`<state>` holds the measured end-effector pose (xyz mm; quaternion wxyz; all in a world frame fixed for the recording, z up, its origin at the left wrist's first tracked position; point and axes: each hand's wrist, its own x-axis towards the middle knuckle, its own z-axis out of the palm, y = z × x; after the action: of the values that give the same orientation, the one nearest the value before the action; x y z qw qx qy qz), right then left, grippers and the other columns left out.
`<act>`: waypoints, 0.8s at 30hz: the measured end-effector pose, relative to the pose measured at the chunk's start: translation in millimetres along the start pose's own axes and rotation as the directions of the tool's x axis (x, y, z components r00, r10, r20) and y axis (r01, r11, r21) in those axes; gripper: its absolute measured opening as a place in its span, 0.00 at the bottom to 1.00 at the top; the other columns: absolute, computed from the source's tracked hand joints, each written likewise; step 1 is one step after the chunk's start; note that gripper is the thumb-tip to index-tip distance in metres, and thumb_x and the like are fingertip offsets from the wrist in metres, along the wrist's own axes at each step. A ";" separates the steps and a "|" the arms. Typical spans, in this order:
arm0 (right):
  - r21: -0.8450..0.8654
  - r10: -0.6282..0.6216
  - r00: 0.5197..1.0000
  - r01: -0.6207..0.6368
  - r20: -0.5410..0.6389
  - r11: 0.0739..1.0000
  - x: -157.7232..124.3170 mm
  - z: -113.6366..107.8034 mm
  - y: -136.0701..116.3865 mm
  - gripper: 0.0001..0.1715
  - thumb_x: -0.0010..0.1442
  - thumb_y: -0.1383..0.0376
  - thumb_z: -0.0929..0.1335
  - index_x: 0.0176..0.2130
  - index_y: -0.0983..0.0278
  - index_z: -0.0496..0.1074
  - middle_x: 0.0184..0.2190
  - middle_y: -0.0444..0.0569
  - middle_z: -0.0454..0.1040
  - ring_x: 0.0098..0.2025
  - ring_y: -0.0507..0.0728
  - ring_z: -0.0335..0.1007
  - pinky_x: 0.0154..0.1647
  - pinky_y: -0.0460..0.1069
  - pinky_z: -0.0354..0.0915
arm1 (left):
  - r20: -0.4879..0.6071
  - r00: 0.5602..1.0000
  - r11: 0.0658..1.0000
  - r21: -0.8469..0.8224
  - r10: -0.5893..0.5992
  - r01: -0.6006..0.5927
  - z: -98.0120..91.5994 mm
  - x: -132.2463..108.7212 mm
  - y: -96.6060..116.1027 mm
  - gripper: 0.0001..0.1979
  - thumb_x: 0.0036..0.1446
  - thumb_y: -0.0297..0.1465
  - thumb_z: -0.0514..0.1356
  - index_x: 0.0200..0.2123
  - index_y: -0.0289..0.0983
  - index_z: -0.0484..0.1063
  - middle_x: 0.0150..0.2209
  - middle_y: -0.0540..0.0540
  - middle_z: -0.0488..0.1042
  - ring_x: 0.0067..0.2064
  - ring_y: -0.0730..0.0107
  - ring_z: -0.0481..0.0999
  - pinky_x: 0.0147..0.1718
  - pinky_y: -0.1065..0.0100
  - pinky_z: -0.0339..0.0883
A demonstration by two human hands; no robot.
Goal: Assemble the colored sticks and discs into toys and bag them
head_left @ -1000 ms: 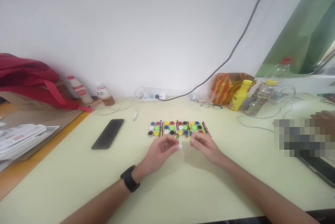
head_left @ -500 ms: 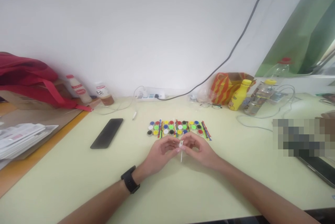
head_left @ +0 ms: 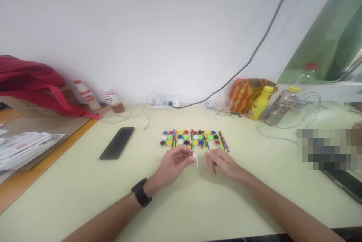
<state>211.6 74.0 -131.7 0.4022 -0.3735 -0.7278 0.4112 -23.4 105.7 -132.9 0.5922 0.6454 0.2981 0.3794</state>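
At far left, a red bag [head_left: 28,85] rests beside a white bottle [head_left: 86,95]. A black phone [head_left: 116,143] lies flat on the desk [head_left: 68,200]. The left hand [head_left: 173,165], with a black watch [head_left: 140,192] on its wrist, is partly closed, thumb and forefinger pinching a white stick [head_left: 197,164] at a small white piece [head_left: 195,155]. The stick tilts slightly, extending past the fingertips toward the person. Just ahead lies a grid of colored bottle caps [head_left: 189,137] set among colored sticks. The right hand [head_left: 224,165] is loosely open, empty, and just right of the white stick, not touching it. Farther right stand a yellow bottle [head_left: 260,103] and a clear bottle [head_left: 278,112].
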 end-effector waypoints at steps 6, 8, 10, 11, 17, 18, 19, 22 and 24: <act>0.131 0.042 0.986 -0.021 -0.159 0.991 2.6 -1.2 -3.2 0.21 0.67 0.51 0.70 0.30 0.62 0.67 0.26 0.42 0.65 0.28 0.51 0.59 0.30 0.48 0.58 | 0.013 1.000 1.000 -0.008 0.007 -0.007 -0.1 0.9 -0.8 0.13 0.61 0.36 0.69 0.45 0.35 0.77 0.42 0.43 0.78 0.44 0.64 0.78 0.47 0.62 0.76; 0.154 0.069 0.984 -0.044 -0.162 0.987 2.5 2.9 -4.6 0.17 0.65 0.52 0.73 0.34 0.62 0.68 0.29 0.43 0.67 0.30 0.52 0.63 0.32 0.48 0.61 | 0.030 1.000 1.000 0.004 0.009 -0.009 -0.2 0.5 -1.3 0.12 0.62 0.36 0.68 0.45 0.36 0.77 0.42 0.42 0.78 0.44 0.64 0.78 0.47 0.61 0.75; 0.156 0.079 0.987 -0.056 -0.141 0.986 2.2 6.7 -6.0 0.16 0.64 0.54 0.73 0.36 0.61 0.69 0.31 0.43 0.69 0.31 0.52 0.64 0.34 0.48 0.64 | 0.044 0.999 1.000 0.019 0.009 -0.010 0.0 0.0 -1.4 0.12 0.62 0.36 0.68 0.46 0.36 0.77 0.43 0.42 0.78 0.45 0.63 0.79 0.48 0.61 0.75; 0.155 0.081 0.988 -0.060 -0.131 0.986 2.2 8.1 -6.6 0.15 0.64 0.54 0.74 0.36 0.61 0.70 0.31 0.43 0.70 0.31 0.52 0.65 0.35 0.49 0.65 | 0.050 0.999 1.000 0.021 0.009 -0.010 0.2 -0.1 -1.2 0.12 0.62 0.36 0.68 0.45 0.36 0.77 0.43 0.42 0.78 0.45 0.63 0.79 0.48 0.61 0.75; 0.155 0.071 0.994 -0.057 -0.088 0.986 3.6 10.0 -8.5 0.13 0.64 0.56 0.74 0.39 0.61 0.72 0.34 0.45 0.73 0.31 0.51 0.68 0.36 0.49 0.67 | 0.064 0.998 1.000 0.011 0.000 -0.001 2.2 -1.0 1.3 0.13 0.62 0.36 0.68 0.45 0.35 0.78 0.43 0.40 0.79 0.46 0.61 0.80 0.50 0.58 0.75; 0.153 0.074 0.994 -0.060 -0.085 0.986 3.8 9.9 -8.7 0.13 0.64 0.56 0.74 0.39 0.61 0.72 0.34 0.45 0.73 0.31 0.51 0.68 0.36 0.49 0.67 | 0.068 0.998 1.000 0.010 0.001 -0.001 2.5 -1.2 1.6 0.13 0.62 0.36 0.68 0.45 0.35 0.78 0.43 0.40 0.79 0.46 0.61 0.80 0.50 0.58 0.75; 0.149 0.076 0.994 -0.063 -0.082 0.987 3.9 9.8 -8.7 0.13 0.64 0.56 0.74 0.39 0.61 0.72 0.34 0.45 0.73 0.31 0.51 0.68 0.36 0.49 0.67 | 0.073 0.997 1.000 0.009 0.002 -0.003 2.6 -1.3 1.8 0.13 0.62 0.36 0.68 0.45 0.35 0.78 0.43 0.40 0.79 0.46 0.61 0.80 0.50 0.57 0.75; 0.145 0.075 0.993 -0.061 -0.089 0.988 3.2 9.8 -7.7 0.12 0.64 0.56 0.74 0.41 0.61 0.73 0.36 0.46 0.74 0.33 0.52 0.70 0.37 0.49 0.67 | 0.084 0.996 1.000 0.010 0.015 -0.016 2.2 -1.3 1.4 0.12 0.62 0.36 0.68 0.45 0.36 0.77 0.44 0.40 0.79 0.46 0.60 0.79 0.50 0.57 0.75; 0.151 0.064 0.992 -0.046 -0.112 0.987 1.9 10.0 -6.1 0.13 0.66 0.56 0.72 0.47 0.59 0.72 0.37 0.46 0.74 0.34 0.53 0.70 0.38 0.50 0.67 | 0.073 0.997 1.000 0.013 0.019 -0.020 1.1 -1.1 0.4 0.12 0.63 0.36 0.68 0.45 0.36 0.77 0.44 0.40 0.79 0.46 0.61 0.79 0.50 0.57 0.75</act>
<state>200.6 70.4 -129.1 0.4591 -0.3860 -0.6599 0.4525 -23.0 104.2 -132.7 0.5943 0.6659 0.2725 0.3593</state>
